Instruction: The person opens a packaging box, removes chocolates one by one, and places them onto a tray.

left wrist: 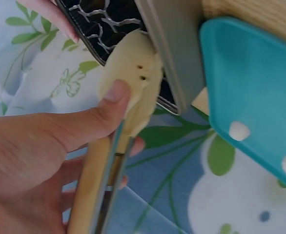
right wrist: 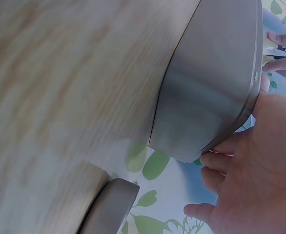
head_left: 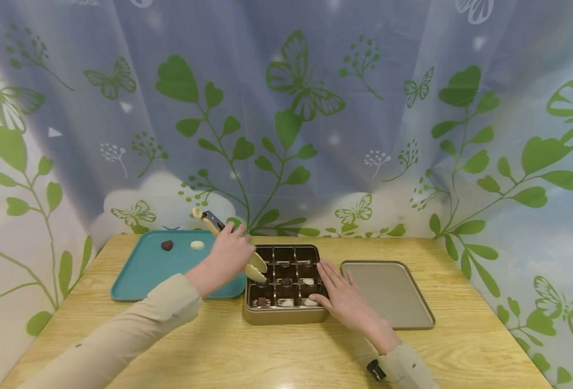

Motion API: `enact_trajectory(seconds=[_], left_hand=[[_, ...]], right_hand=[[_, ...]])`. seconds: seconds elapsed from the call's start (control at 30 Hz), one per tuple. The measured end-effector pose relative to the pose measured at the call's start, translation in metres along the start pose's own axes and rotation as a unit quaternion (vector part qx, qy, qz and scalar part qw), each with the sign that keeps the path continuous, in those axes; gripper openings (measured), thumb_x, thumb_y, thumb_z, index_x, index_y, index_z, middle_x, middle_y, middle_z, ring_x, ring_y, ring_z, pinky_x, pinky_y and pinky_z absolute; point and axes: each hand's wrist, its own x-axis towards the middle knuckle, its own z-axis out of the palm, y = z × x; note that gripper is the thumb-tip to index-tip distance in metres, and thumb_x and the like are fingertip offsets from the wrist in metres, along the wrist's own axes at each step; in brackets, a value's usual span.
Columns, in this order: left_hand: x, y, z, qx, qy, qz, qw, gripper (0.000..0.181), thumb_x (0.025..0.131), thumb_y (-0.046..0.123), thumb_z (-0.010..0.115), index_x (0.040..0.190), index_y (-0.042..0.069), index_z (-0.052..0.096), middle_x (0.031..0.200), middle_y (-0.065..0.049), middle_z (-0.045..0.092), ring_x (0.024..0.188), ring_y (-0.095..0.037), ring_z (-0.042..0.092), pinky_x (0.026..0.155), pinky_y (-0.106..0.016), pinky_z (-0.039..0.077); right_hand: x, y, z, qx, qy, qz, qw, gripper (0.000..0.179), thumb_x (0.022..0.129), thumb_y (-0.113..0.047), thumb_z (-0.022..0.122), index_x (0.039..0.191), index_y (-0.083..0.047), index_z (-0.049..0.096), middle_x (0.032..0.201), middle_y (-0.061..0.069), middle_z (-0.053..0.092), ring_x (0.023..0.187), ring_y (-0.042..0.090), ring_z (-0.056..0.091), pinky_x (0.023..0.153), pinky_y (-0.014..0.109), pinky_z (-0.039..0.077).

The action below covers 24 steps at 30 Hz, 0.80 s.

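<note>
My left hand [head_left: 230,249] grips a pair of tongs [head_left: 258,268] with cream-coloured tips and a metal-and-black handle. The tips point down into the left middle compartment of a divided metal box [head_left: 286,317]; I cannot tell whether they pinch a piece. In the left wrist view the thumb presses on the tongs [left wrist: 133,68] near their broad head. My right hand [head_left: 349,303] rests along the box's right rim, fingers extended and thumb over the front corner. Inside the box sit a brown chocolate [head_left: 262,301], a dark chocolate [head_left: 286,281] and several white pieces [head_left: 308,281].
Left of the box, a teal tray [head_left: 140,275] carries a dark chocolate [head_left: 167,245] and a white piece [head_left: 197,245]. A flat metal lid [head_left: 388,294] lies on the wooden table [head_left: 247,356] to the right. Behind hangs a leaf-patterned curtain [head_left: 393,162].
</note>
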Motion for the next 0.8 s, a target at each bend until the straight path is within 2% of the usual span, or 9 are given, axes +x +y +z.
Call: enact_trajectory(seconds=[0.03, 0.1, 0.23, 0.37, 0.47, 0.57, 0.8], left_hand=[[0.003, 0.002, -0.001, 0.006, -0.01, 0.003, 0.9999, 0.02, 0.071, 0.03, 0.091, 0.085, 0.02, 0.079, 0.095, 0.003, 0.075, 0.111, -0.025, 0.06, 0.094, -0.042, 0.045], [0.01, 0.007, -0.004, 0.017, -0.044, 0.006, 0.9989, 0.015, 0.077, 0.025, 0.088, 0.088, 0.02, 0.08, 0.1, 0.003, 0.076, 0.118, -0.024, 0.059, 0.101, -0.043, 0.044], [0.021, 0.018, -0.009, 0.034, -0.109, 0.007, 0.9935, 0.016, 0.082, 0.022, 0.085, 0.098, 0.023, 0.081, 0.106, 0.005, 0.076, 0.128, -0.023, 0.056, 0.112, -0.044, 0.039], [0.026, 0.026, -0.01, 0.029, -0.133, -0.008, 0.9907, 0.007, 0.084, 0.024, 0.084, 0.09, 0.024, 0.08, 0.097, 0.006, 0.075, 0.114, -0.02, 0.058, 0.103, -0.039, 0.04], [0.026, 0.029, -0.008, 0.021, -0.126, -0.015, 0.9917, 0.007, 0.082, 0.024, 0.085, 0.085, 0.022, 0.079, 0.09, 0.006, 0.073, 0.105, -0.02, 0.058, 0.099, -0.038, 0.04], [0.023, 0.029, -0.004, 0.015, -0.11, -0.013, 0.9938, 0.01, 0.079, 0.024, 0.087, 0.084, 0.021, 0.078, 0.089, 0.004, 0.074, 0.107, -0.021, 0.059, 0.102, -0.04, 0.041], [0.014, 0.022, 0.007, 0.013, -0.024, 0.014, 0.9995, 0.014, 0.076, 0.02, 0.089, 0.088, 0.021, 0.081, 0.1, 0.004, 0.077, 0.123, -0.024, 0.059, 0.108, -0.043, 0.043]], right_hand=[[0.0, 0.0, 0.0, -0.001, 0.0, 0.0, 1.0, 0.081, 0.105, -0.05, 0.047, 0.161, -0.001, 0.017, 0.168, 0.016, 0.014, 0.155, 0.034, 0.015, 0.12, 0.065, 0.014], [0.0, 0.0, -0.001, -0.004, -0.001, 0.002, 1.0, 0.081, 0.105, -0.051, 0.047, 0.161, -0.002, 0.017, 0.168, 0.016, 0.014, 0.155, 0.034, 0.015, 0.12, 0.065, 0.014], [0.0, 0.0, -0.001, -0.006, -0.004, 0.004, 1.0, 0.081, 0.105, -0.052, 0.046, 0.161, -0.002, 0.017, 0.168, 0.016, 0.014, 0.155, 0.033, 0.014, 0.12, 0.064, 0.014], [0.0, -0.001, -0.001, -0.007, -0.006, 0.005, 0.9999, 0.081, 0.105, -0.053, 0.045, 0.162, -0.003, 0.016, 0.168, 0.015, 0.013, 0.155, 0.033, 0.014, 0.12, 0.064, 0.014], [0.0, -0.001, -0.002, -0.006, -0.005, 0.005, 1.0, 0.081, 0.104, -0.052, 0.046, 0.162, -0.002, 0.016, 0.168, 0.015, 0.013, 0.155, 0.033, 0.015, 0.12, 0.064, 0.014], [0.0, -0.001, -0.001, -0.006, -0.002, 0.006, 1.0, 0.081, 0.104, -0.051, 0.047, 0.162, -0.002, 0.016, 0.168, 0.015, 0.014, 0.155, 0.033, 0.015, 0.12, 0.064, 0.014], [0.0, -0.001, -0.001, -0.006, 0.0, 0.005, 1.0, 0.081, 0.104, -0.051, 0.047, 0.161, -0.002, 0.018, 0.168, 0.016, 0.015, 0.155, 0.033, 0.016, 0.12, 0.064, 0.015]])
